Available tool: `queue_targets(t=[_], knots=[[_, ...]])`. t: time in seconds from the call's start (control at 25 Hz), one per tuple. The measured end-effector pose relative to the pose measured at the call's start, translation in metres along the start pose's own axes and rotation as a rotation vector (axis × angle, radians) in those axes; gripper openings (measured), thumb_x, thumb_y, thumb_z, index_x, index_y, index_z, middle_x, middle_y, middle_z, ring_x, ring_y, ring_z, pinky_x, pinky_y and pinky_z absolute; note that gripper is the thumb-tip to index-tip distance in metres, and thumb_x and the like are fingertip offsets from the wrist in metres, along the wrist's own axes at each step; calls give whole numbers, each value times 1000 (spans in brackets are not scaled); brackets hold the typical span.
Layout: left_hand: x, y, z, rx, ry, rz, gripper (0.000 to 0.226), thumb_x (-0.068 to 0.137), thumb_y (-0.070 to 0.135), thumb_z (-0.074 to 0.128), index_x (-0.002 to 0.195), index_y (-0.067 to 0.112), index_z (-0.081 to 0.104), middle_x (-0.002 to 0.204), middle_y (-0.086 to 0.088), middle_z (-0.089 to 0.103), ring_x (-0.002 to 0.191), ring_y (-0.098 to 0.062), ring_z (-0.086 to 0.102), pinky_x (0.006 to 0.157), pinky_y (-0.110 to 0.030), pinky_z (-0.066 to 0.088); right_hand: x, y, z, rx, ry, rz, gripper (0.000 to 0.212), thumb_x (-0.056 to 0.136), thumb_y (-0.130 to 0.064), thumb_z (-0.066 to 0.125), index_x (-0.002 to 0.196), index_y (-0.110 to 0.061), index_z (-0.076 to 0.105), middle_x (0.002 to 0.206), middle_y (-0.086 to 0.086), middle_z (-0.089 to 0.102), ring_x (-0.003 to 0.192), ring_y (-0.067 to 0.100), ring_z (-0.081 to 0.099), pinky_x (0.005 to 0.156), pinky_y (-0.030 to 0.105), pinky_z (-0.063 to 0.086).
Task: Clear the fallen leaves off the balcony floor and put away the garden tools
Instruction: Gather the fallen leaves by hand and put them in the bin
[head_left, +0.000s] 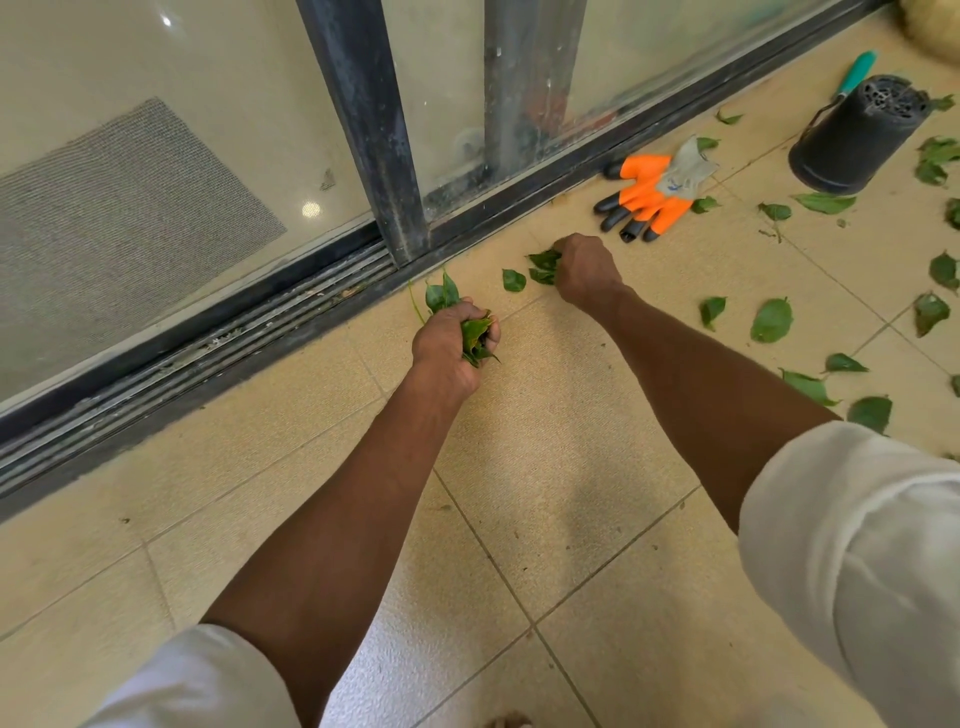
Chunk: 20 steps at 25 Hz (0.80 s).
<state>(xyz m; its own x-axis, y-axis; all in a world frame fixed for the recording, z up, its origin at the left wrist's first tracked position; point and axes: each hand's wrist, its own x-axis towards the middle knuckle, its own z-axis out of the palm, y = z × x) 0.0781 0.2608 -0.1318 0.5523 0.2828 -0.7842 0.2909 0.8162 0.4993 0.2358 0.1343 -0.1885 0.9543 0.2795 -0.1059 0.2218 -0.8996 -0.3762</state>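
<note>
**A:** How far are you with the balcony now?

**B:** You are in the middle of the leaf work, I would say. Your left hand (453, 338) is clenched around a bunch of leaves (475, 335), close to the door track (208, 353) at the far edge of the floor. Your right hand (584, 270) is curled around a smaller clump (544, 266), also low over the floor and near that same edge. One single leaf (513, 279) lies just beside this hand, between your two hands.

**A:** And what is left?

**B:** Quite much. The tiled floor (545, 415) under your arms looks free of leaves, but on the right side many loose leaves (771, 321) lie scattered, up to the right edge of the view. The tools are not put away yet: the orange glove (652, 195) lies next to the door track, the black pot (857, 137) lies on its side further toward the far right corner, and a tool with a teal handle (857, 70) sticks out behind the pot. I cannot tell what tool it is.

**A:** What about the place itself?

**B:** Beige tiles with thin joints, a little dusty. Along the far edge runs a dark sliding glass door (363, 130) with a dirty track, and behind the glass you see a grey mat (119, 208) on a shiny floor. I see no bin or bag for the leaves in this view.
</note>
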Motion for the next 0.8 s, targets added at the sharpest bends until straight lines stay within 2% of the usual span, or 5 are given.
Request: queue_targets(t=[0.24,0.44,0.6,0.72,0.8], knots=[[-2,1,-13,-26,15,0,19,86,-9,58,93,9,57,88,-14,56,60,-19,57,50,-21,54,14,-4,-29,116,143,240,21,90,2,53,107,2,66,107,16,67,98,27,64,75,31,48],[-4,-3,-11,-26,0,-2,18,87,-9,57,91,8,57,87,-13,55,62,-19,56,51,-21,54,0,-14,-13,50,-183,4,29,89,1,54,116,-4,62,111,11,60,108,27,57,74,26,44],[-5,-4,-9,-19,-10,-8,17,88,-8,57,92,9,57,87,-13,54,61,-19,56,52,-21,53,-26,-9,13,-15,30,-79,26,89,5,47,104,-5,67,100,16,63,91,32,62,71,33,47],[-5,-3,-13,-23,-1,-7,17,88,-8,57,92,9,57,88,-13,55,61,-19,56,52,-21,54,-27,-8,7,237,146,80,33,88,7,47,115,-7,60,103,11,62,89,24,59,74,34,50],[-4,-3,-16,-24,7,-1,17,87,-8,57,92,8,57,87,-13,55,62,-19,56,51,-21,54,-23,-21,2,370,111,126,39,88,6,51,125,-6,57,112,10,62,95,17,56,77,27,46]])
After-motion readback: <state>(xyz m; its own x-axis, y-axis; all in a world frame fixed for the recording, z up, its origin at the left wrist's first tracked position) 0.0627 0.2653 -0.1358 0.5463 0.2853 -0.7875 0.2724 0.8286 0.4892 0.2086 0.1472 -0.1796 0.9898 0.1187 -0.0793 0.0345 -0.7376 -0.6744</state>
